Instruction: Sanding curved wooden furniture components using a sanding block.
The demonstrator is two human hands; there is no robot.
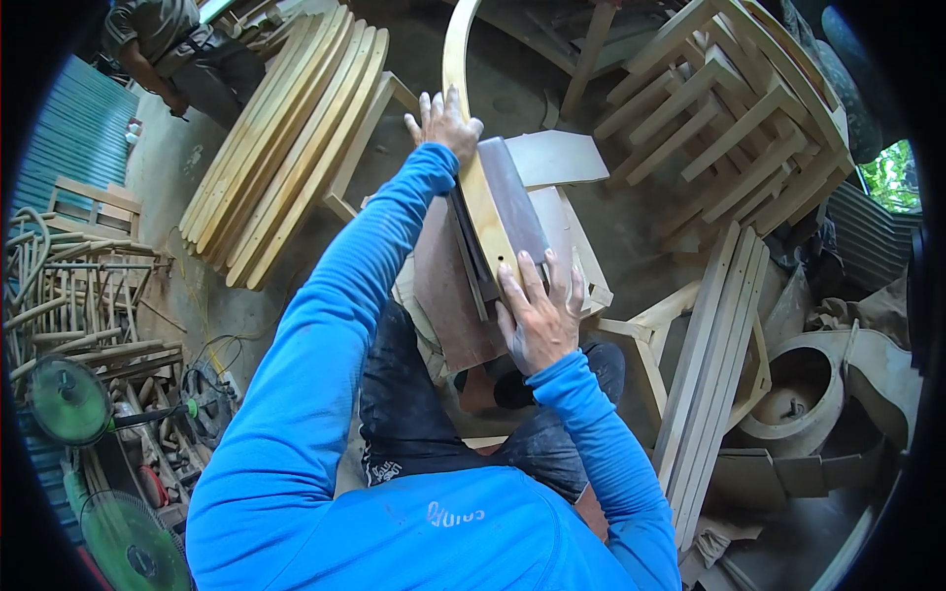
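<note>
A curved pale wooden piece (pixel 480 197) lies lengthwise before me, its near end toward my body and its far end bending away at the top. My left hand (pixel 443 123) lies across its middle and holds it, thumb on the right side and fingers spread to the left. Near the close end, my right hand (pixel 542 305) rests with fingers stretched apart, the index fingertip on the wood beside a small dark hole. Along the piece's right side runs a smooth grey-brown surface (pixel 514 202), which looks like part of a machine. A brown panel (pixel 448 295) hangs below on the left.
Curved wooden parts stand stacked (pixel 296 138) at the far left, wooden frames (pixel 734 118) at the far right. Long straight boards (pixel 711 374) lean at my right, near a round bin-like housing (pixel 788 394). Green fans (pixel 74 399) stand left. Another person (pixel 182 59) is at upper left.
</note>
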